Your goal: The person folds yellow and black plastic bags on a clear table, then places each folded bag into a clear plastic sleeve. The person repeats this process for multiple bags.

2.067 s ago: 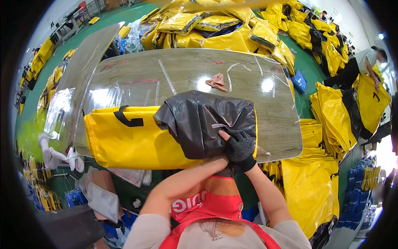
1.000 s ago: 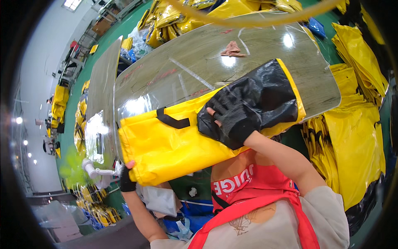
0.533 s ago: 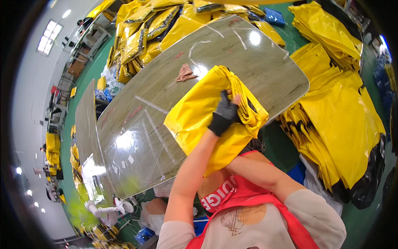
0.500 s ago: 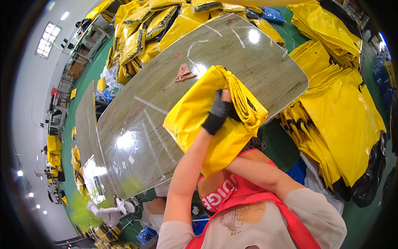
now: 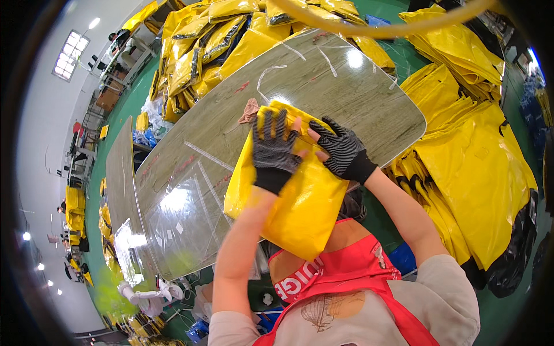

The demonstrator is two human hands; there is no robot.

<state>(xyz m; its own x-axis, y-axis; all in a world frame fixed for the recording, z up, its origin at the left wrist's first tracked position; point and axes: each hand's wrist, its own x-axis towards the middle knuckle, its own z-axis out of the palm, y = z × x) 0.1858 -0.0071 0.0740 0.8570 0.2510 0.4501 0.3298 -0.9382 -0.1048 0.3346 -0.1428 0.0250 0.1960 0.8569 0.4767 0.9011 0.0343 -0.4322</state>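
Note:
A folded yellow plastic sheet (image 5: 306, 199) lies at the near right edge of the table, one corner hanging over toward my apron. My left hand (image 5: 274, 144), in a dark grey striped glove with some bare fingertips, rests flat on its far left part with fingers spread. My right hand (image 5: 340, 147), gloved the same way, touches the far right part, its fingers apart and pointing left. Neither hand has its fingers wrapped round the sheet. Just beyond my left hand lies a small crumpled brown cloth (image 5: 249, 111). The underside of the sheet is hidden.
The wood-patterned table (image 5: 346, 86) carries clear plastic film (image 5: 179, 222) at left and loose clear strips. Packed yellow bundles (image 5: 231, 40) pile up beyond it. Large yellow sheets (image 5: 467, 173) are stacked at right. A white fan (image 5: 135, 293) stands at lower left.
My right hand has come out from beneath the folded sheet onto its top. My left hand has released its grip and spread flat. The sheet now lies lower and flatter.

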